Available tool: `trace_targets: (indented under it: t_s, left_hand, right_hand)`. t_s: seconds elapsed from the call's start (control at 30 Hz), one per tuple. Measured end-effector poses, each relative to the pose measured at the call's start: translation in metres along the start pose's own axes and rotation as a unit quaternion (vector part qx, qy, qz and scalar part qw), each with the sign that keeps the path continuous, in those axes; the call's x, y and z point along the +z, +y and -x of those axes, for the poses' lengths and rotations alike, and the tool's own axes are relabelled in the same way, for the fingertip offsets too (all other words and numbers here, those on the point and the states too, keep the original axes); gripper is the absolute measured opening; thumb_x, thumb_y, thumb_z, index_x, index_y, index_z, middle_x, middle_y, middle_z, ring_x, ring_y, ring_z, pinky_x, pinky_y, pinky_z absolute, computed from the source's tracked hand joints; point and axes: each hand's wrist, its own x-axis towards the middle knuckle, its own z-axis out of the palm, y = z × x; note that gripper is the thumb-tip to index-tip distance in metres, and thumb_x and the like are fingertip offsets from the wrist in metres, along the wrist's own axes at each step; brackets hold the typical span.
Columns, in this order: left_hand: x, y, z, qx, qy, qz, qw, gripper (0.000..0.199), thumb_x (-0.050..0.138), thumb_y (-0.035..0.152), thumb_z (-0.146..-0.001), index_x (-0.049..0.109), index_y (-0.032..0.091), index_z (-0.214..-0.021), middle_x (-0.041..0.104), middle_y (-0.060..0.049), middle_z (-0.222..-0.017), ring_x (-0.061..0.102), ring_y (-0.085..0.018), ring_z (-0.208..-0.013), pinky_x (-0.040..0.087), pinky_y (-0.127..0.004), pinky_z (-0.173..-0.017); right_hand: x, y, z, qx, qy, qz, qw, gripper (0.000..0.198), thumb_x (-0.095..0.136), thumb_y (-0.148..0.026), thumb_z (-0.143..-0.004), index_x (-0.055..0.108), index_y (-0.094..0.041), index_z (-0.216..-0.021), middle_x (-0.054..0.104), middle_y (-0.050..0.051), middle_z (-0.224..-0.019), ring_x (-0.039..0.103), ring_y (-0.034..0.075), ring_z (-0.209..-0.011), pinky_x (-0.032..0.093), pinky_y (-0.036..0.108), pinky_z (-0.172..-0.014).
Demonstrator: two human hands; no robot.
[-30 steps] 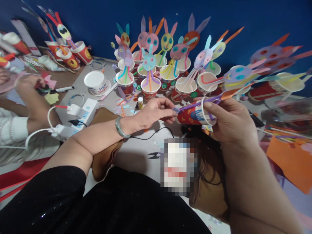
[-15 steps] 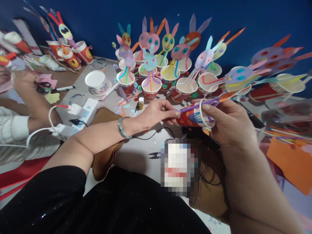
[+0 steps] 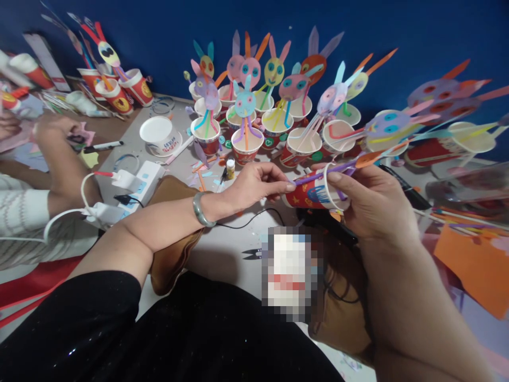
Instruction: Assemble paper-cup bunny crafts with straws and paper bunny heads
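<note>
A red printed paper cup (image 3: 308, 197) lies tilted on its side in the air, its open mouth towards my right hand (image 3: 374, 199). That hand is closed on the cup's rim, its thumb pressing a purple straw (image 3: 338, 174) that runs along the cup's outside. My left hand (image 3: 260, 183) pinches the straw's other end near the cup's base. An orange paper strip (image 3: 369, 157) sticks out above my right hand. Fingers hide part of the rim and what they grip inside it.
Several paper cups with rabbit-like paper faces (image 3: 245, 103) line the blue wall. A white paper bowl (image 3: 157, 135), a power strip (image 3: 139, 183), a small bottle (image 3: 230, 168) and snips (image 3: 252, 254) lie on the table. At left is another person's hand (image 3: 55, 130).
The cup has shifted very slightly left in my hands, which keep the same hold. The other person's hand at the left has moved to the right.
</note>
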Motion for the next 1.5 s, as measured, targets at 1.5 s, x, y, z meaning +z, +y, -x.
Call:
trace_targets:
  t_s: [1.5]
  left_hand:
    - [-0.010, 0.000, -0.009, 0.009, -0.070, -0.043, 0.997, 0.037, 0.093, 0.035, -0.073, 0.075, 0.011, -0.094, 0.073, -0.002, -0.076, 0.065, -0.009, -0.059, 0.052, -0.023, -0.055]
  right_hand:
    - [-0.004, 0.003, -0.004, 0.004, -0.012, -0.011, 1.000, 0.028, 0.094, -0.040, -0.066, 0.081, -0.026, -0.087, 0.082, 0.002, -0.092, 0.076, 0.020, -0.079, 0.063, 0.038, -0.080]
